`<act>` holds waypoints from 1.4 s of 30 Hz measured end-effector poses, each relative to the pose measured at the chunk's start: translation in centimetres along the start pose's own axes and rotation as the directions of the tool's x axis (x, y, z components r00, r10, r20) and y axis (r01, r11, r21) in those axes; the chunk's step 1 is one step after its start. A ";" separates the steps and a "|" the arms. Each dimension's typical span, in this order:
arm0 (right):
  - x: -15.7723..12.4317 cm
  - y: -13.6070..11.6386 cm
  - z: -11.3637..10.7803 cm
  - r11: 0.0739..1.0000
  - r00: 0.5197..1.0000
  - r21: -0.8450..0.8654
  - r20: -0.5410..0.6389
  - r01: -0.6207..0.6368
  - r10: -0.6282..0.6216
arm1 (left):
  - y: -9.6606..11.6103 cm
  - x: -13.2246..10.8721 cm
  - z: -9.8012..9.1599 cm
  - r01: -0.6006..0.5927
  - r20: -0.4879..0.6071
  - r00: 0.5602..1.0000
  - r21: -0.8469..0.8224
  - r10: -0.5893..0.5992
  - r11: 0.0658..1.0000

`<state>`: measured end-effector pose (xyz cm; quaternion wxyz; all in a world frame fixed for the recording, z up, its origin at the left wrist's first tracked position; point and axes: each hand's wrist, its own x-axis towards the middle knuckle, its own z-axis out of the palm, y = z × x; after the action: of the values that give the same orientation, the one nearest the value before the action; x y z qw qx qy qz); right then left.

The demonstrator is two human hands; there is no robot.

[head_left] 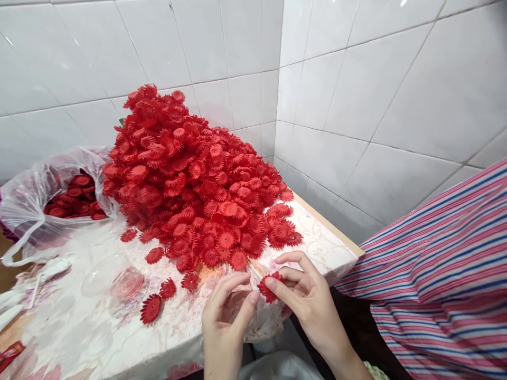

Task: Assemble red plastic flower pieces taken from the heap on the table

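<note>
A small red plastic flower piece (268, 288) is pinched between the fingertips of both hands, just over the table's front edge. My left hand (225, 322) comes up from below and its thumb and forefinger close on the piece's left side. My right hand (307, 298) grips the right side with curled fingers. Just beyond my hands, a big heap of the same red flower pieces (194, 184) rises against the tiled wall corner. A few loose pieces (151, 308) lie on the patterned tablecloth (79, 327) to the left.
A clear plastic bag (43, 200) holding more red pieces sits at the left. A clear plastic lid or cup (113, 277) lies on the cloth. White tiled walls close off the back and right. Another person's striped sleeve (439, 274) fills the right side.
</note>
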<state>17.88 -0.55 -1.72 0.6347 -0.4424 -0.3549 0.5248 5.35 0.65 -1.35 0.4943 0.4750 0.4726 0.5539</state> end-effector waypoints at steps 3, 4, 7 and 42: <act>0.1 0.1 0.2 0.998 0.996 -0.017 -0.068 0.057 -0.059 | 0.1 -0.1 0.0 -0.072 0.076 0.995 0.103 0.064 0.992; 0.1 0.3 0.3 0.997 0.994 -0.015 -0.078 0.075 -0.076 | 0.1 0.0 -0.1 -0.076 0.098 0.993 0.134 0.063 0.988; 0.3 0.7 0.5 0.995 0.991 0.008 -0.090 0.102 -0.101 | 0.0 0.3 -0.3 -0.121 0.174 0.981 0.236 0.081 0.964; 2.4 0.2 1.1 0.558 0.848 -0.657 0.268 0.508 -0.457 | -1.5 0.9 -12.6 -0.053 -0.127 0.806 0.957 0.578 0.284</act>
<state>17.30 2.00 -1.61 0.5223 -0.5187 -0.6557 0.1680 -7.05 1.01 -4.04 -0.1123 0.6095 0.6912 0.3717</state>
